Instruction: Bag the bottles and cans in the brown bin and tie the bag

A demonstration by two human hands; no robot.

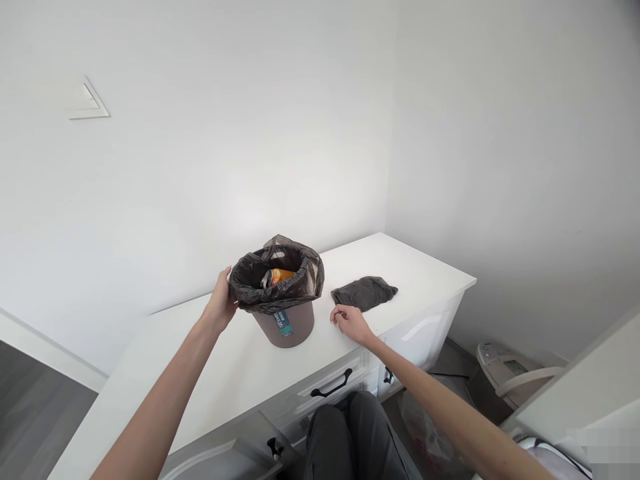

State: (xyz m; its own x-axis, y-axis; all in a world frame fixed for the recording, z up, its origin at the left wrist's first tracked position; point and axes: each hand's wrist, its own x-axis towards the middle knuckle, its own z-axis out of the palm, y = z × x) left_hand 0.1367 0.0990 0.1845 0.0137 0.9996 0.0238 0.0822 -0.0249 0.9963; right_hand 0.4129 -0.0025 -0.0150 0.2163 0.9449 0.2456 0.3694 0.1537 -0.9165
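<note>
A brownish trash bin (295, 330) stands upright on the white cabinet top, with a teal label on its front. Its black bin liner (270, 303) is folded out over the rim, and an orange drink can (277, 277) lies inside the mouth. My left hand (221, 300) grips the bin's left side at the lined rim, some fingers hidden behind it. To the right, a folded black plastic bag (365, 293) lies flat on the top. Just in front of that bag is my right hand (351, 323), its fingers curled in with nothing visible in them.
The white cabinet (200, 380) has black handles (332, 383) along its front and backs onto a white wall. Down at the right, on the floor, are a beige appliance (510, 377) with a handle and a clear plastic bag (430, 427).
</note>
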